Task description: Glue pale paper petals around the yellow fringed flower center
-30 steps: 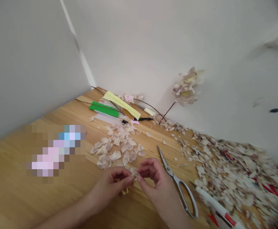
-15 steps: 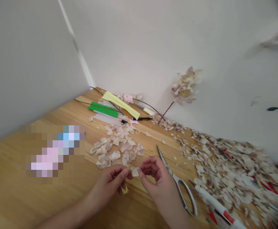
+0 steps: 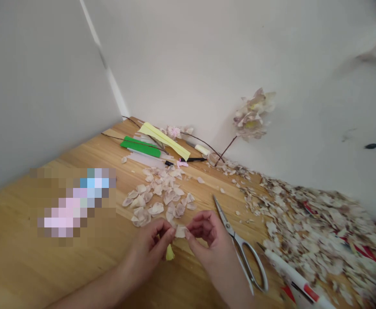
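Observation:
Between my two hands a small pale petal (image 3: 181, 232) is stretched out, pinched at either side. My left hand (image 3: 151, 245) grips its left edge between thumb and fingers, and a yellow paper piece (image 3: 170, 253) hangs below those fingers. My right hand (image 3: 214, 246) pinches the right edge with thumb and forefinger, the other fingers curled. Just beyond the hands lies a loose group of similar petals (image 3: 156, 208). Grey-handled scissors (image 3: 247, 262) rest beside my right hand, blades pointing away.
A large heap of petals (image 3: 307, 231) covers the right side, with a white, red-marked tool (image 3: 291, 272) before it. Behind lie a green strip (image 3: 141, 146), yellow paper (image 3: 165, 140) and a black pen (image 3: 192, 159). A flower stem (image 3: 250, 116) leans at the wall. A blurred-out patch (image 3: 74, 206) is at left.
The petal between my fingers has turned slightly and shows flatter. More of the yellow paper piece shows under my left hand. The view has shifted a little.

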{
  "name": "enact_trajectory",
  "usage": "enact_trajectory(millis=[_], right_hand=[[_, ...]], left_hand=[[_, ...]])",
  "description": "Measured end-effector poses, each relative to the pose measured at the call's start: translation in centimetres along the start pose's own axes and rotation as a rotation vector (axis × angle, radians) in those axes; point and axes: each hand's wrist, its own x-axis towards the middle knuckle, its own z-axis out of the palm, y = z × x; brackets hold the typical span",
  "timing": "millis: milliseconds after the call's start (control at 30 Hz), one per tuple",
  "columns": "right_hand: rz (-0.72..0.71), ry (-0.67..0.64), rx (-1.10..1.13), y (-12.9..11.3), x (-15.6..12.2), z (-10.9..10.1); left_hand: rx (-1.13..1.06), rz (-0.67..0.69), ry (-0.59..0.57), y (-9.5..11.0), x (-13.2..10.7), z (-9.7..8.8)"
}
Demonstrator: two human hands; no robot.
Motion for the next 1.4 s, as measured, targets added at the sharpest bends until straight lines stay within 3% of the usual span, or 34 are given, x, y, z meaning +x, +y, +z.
enact_trajectory(millis=[400,633,867,1133,1400], right_hand=[[0.029,-0.061,0.014,0.1,-0.2,0.8],[0.011,-0.083,0.020,0.1,-0.2,0.7],[-0.010,-0.041,-0.077,-0.2,-0.5,0.6],[-0.049,-0.006,-0.130,-0.3,-0.4,0.4],[-0.038,-0.039,-0.099,-0.6,-0.6,0.3]], left_hand=[[0.368,0.162,0.003,0.7,-0.3,0.0],[0.409,0.110,0.038,0.7,-0.4,-0.1],[0.458,0.181,0.077,0.8,-0.5,-0.2],[0.340,0.208,0.217,1.0,-0.1,-0.7],[0.066,-0.005,0.131,1.8,-0.1,0.2]])
